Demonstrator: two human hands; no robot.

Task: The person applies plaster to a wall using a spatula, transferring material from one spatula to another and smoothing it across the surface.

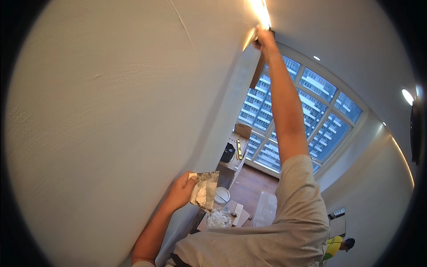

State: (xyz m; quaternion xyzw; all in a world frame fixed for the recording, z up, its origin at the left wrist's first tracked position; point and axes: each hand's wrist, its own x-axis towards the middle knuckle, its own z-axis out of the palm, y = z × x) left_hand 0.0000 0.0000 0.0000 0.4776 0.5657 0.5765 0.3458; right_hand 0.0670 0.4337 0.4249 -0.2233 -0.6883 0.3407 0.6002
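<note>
Fingers of the left hand (180, 192) clasped a metal plate (213, 181), long axis near-vertical; the right hand (266, 39) gripped a blade (249, 41) slanting down-left.

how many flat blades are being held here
2: a paste-smeared blade in the left hand, and a raised blade in the right hand, up by the glowing light. Others may be hidden.
</note>
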